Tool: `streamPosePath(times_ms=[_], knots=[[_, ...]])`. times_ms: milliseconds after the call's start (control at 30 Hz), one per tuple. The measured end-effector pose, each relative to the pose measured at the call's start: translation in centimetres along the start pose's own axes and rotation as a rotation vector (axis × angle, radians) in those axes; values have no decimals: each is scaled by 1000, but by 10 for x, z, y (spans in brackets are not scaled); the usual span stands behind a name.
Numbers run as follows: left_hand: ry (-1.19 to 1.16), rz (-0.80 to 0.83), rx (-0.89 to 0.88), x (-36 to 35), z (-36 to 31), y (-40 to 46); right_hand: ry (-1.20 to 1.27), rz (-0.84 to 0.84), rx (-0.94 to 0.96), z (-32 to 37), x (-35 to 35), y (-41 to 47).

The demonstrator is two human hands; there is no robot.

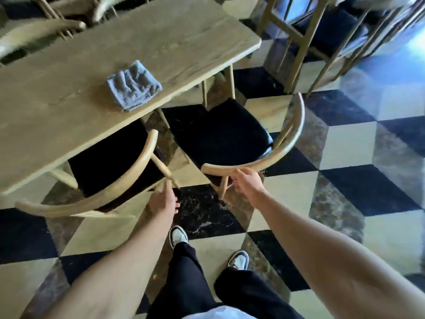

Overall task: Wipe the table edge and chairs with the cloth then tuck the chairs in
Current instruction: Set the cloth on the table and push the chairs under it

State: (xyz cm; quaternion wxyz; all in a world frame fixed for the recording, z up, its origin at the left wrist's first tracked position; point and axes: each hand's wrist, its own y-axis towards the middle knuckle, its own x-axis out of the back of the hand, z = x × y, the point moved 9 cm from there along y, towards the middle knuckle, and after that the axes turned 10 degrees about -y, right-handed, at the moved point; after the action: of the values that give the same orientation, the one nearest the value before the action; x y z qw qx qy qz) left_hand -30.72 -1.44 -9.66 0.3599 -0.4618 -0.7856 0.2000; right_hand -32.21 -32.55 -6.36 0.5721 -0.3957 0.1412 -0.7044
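Note:
A folded blue-grey cloth (133, 85) lies on the light wooden table (57, 107), close to its near edge. Two pale wooden chairs with black seats stand at that edge. The left chair (128, 180) sits partly under the table, and my left hand (164, 202) grips the right part of its curved backrest. The right chair (292, 134) stands out from the table at an angle, its seat fully showing. My right hand (247, 181) is closed around the left end of that chair's curved backrest.
The floor is black, cream and brown marble tiles. More pale chairs (46, 31) stand along the table's far side. Another table and chairs (322, 31) stand at the upper right. My legs and shoes (178, 236) are just behind the two chairs.

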Motion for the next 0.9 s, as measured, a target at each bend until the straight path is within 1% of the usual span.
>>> streamPosePath(times_ms=[133,267,367,433,500,600,667,700,767,900], knots=[[228,116,-190,-73,-42,-50,-62,-99,40,-12,79,10],[447,221,-432,-130,-80,-88,-160,-109,55,-23,119,28],[567,299,-591,-178,-102,-105,-258,-189,108,-18,151,50],[632,322,-642,-213,-114,-109,-281,-244,117,-15,174,71],[631,334,-617,-244,-118,-104,-279,-261,93,-15,192,95],[593,363,-509,-285,-119,-94,-222,-281,5,-14,222,131],[563,371,-459,-306,-125,-88,-233,-300,-47,-8,239,155],[562,347,-432,-310,-129,-83,-263,-282,-74,-2,243,169],[607,337,-440,-314,-140,-81,-262,-281,-135,3,249,183],[599,234,-385,-305,-160,-62,-317,-214,-225,18,257,216]])
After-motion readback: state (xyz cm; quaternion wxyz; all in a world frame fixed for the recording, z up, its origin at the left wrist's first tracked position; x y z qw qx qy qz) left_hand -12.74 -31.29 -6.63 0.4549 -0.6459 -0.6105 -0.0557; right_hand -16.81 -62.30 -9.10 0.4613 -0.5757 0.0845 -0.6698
